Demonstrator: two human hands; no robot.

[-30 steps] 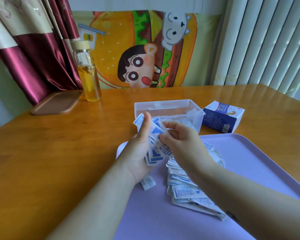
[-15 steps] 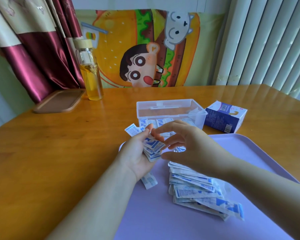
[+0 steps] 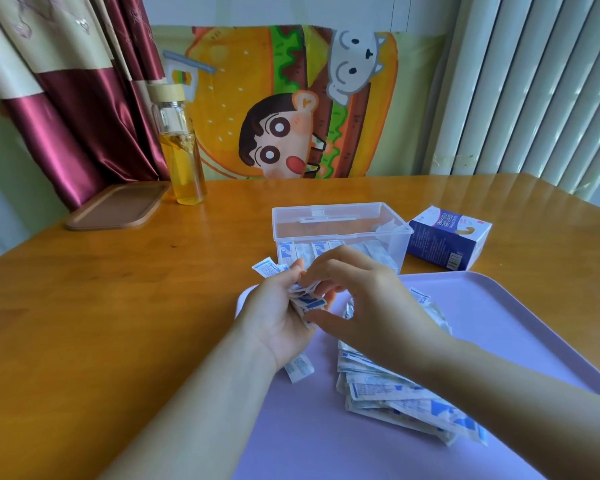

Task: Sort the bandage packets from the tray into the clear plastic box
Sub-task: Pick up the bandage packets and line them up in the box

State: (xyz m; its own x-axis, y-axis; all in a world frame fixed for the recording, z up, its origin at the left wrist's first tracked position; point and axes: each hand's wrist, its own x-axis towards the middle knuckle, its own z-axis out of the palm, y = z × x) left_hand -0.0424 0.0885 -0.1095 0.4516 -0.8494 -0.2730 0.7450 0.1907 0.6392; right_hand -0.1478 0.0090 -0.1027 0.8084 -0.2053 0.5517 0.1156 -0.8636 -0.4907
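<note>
My left hand (image 3: 274,317) grips a bundle of small white-and-blue bandage packets (image 3: 305,301) over the near-left corner of the lilac tray (image 3: 499,323). My right hand (image 3: 368,299) reaches across from the right, its fingers curled onto the same bundle. One packet (image 3: 269,268) sticks out past my left thumb. A loose heap of packets (image 3: 395,393) lies on the tray under my right forearm, and a single packet (image 3: 299,368) lies beneath my left wrist. The clear plastic box (image 3: 340,233) stands open just beyond my hands, with several packets upright along its front wall.
A blue-and-white carton (image 3: 447,242) lies right of the box. A glass bottle of yellow liquid (image 3: 182,150) and a brown lid-like tray (image 3: 118,206) stand at the table's back left. Curtains, a cartoon cloth and blinds back the wooden table (image 3: 118,306).
Both hands with the bundle have come down from in front of the box toward the tray. The bundle has been squeezed tighter, and my right fingers have closed onto it.
</note>
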